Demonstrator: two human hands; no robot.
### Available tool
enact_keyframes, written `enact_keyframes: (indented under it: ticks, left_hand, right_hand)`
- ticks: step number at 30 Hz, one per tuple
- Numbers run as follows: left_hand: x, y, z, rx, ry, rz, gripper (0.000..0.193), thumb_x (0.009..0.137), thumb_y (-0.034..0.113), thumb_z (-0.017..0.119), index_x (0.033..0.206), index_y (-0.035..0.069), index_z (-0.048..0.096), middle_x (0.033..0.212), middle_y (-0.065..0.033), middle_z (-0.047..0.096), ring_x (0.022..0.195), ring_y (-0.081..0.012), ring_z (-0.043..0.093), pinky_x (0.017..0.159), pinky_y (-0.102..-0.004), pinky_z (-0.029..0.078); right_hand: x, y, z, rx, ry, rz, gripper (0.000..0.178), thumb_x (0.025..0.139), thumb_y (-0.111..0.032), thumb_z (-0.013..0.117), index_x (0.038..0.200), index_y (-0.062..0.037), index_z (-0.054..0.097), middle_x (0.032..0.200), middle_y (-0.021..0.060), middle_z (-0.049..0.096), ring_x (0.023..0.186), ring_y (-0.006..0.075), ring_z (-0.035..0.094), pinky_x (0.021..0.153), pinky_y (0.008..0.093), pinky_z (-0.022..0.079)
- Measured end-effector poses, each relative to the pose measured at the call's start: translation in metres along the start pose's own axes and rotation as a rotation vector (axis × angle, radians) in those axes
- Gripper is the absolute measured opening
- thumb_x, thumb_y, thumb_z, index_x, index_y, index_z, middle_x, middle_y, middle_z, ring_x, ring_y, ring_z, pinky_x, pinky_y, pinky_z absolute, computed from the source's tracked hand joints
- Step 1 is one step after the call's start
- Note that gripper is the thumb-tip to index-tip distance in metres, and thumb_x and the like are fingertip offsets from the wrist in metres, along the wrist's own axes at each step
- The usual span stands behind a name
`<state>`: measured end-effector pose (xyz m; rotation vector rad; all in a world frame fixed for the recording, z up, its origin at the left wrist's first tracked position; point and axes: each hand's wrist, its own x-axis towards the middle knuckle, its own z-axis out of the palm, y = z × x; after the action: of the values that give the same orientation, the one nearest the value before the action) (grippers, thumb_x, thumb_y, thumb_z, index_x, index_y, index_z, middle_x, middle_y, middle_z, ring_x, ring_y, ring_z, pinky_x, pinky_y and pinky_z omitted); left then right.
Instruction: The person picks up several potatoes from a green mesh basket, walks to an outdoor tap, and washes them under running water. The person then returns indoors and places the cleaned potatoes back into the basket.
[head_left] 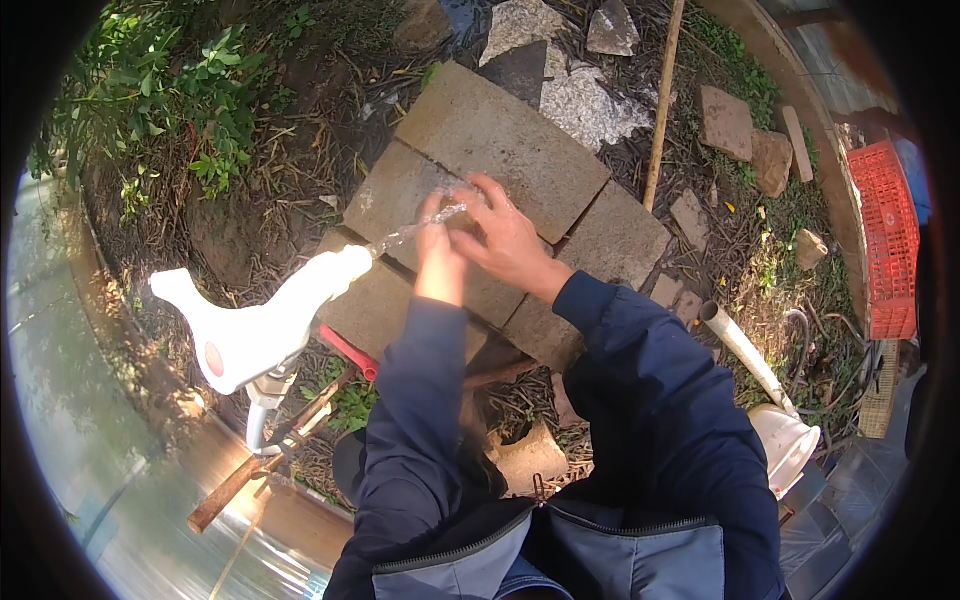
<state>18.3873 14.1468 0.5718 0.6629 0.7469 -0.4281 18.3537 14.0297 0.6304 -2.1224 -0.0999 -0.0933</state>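
By the tap, right hand half-spread; left hand too blurred to tell. Rinsing, seemingly; next calls for rubbing.

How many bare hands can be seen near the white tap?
2: the left hand, blurred, at the water stream; the right hand, just right of it, above the grey slabs. I see no other hands.

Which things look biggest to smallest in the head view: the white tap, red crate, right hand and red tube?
1. White tap and red crate: too alike to rank; the tap seems nearer the camera.
2. Right hand
3. Red tube
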Motion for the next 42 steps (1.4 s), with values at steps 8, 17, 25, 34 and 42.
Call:
enact_keyframes:
  ticks: [8,17,25,34,42]
  left_hand:
    - [-0.027,0.008,0.015,0.244,-0.191,-0.032,0.044,0.097,0.048,0.047,0.126,0.015,0.05,0.119,-0.0046,0.059,0.101,-0.0199,0.06,0.081,-0.0381,0.052]
    - [-0.014,0.0,-0.007,0.096,-0.083,-0.069,0.04,0.097,0.038,0.047,0.128,0.012,0.048,0.12,-0.0071,0.057,0.105,-0.0225,0.058,0.086,-0.0362,0.049]
    - [-0.025,-0.016,0.011,0.211,-0.228,0.037,0.05,0.097,0.049,0.046,0.125,0.008,0.05,0.118,-0.0081,0.059,0.107,-0.0205,0.059,0.084,-0.0391,0.05]
    - [-0.011,-0.007,0.003,-0.098,0.018,-0.069,0.052,0.097,0.052,0.039,0.122,0.007,0.05,0.12,-0.0097,0.058,0.109,-0.0262,0.058,0.092,-0.0423,0.048]
    - [-0.027,-0.018,0.001,0.192,-0.313,0.165,0.056,0.09,0.015,0.065,0.137,0.018,0.034,0.128,-0.009,0.049,0.115,-0.0258,0.053,0.093,-0.0446,0.048]
  right_hand:
    - [0.033,0.024,0.016,0.492,0.118,0.244,0.022,0.092,-0.021,0.058,0.102,-0.0022,0.065,0.093,0.0088,0.064,0.086,0.023,0.063,0.077,0.0322,0.05]
    - [0.018,0.025,0.036,0.012,0.251,-0.123,0.027,0.094,-0.018,0.05,0.112,0.0005,0.057,0.1,0.0158,0.063,0.092,0.035,0.061,0.082,0.0385,0.049]
    - [0.041,0.049,0.034,0.346,0.211,0.646,0.03,0.093,-0.025,0.049,0.091,-0.0005,0.066,0.087,0.022,0.064,0.08,0.041,0.061,0.073,0.0442,0.048]
    - [0.006,0.037,0.038,0.035,0.09,0.072,0.029,0.095,-0.027,0.05,0.105,-0.0006,0.058,0.102,0.0224,0.06,0.093,0.0428,0.057,0.076,0.0454,0.047]
    - [0.013,0.061,0.028,0.713,0.011,0.574,0.037,0.1,-0.031,0.044,0.109,0.0012,0.062,0.093,0.0133,0.066,0.087,0.0206,0.062,0.078,0.0343,0.048]
